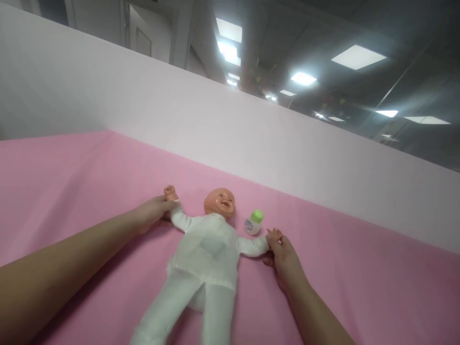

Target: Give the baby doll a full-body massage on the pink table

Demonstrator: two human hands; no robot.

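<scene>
A baby doll [208, 247] with a hard plastic head and a white cloth body lies on its back, arms spread to both sides. My left hand [153, 213] is closed around the doll's arm on the left, near the wrist, with the thumb on top. On the other side my right hand [284, 258] pinches the doll's other arm at its small plastic hand. Close to the doll's head stands a small white bottle [252, 225] with a green cap, a short way from my right hand; neither hand touches it. The doll's feet are out of view.
Pink cloth [345, 278] covers the surface under the doll. A white partition [251, 139] rises behind it along the far edge. Beyond are a door [151, 33] and a dark ceiling with several lit panels [359, 56].
</scene>
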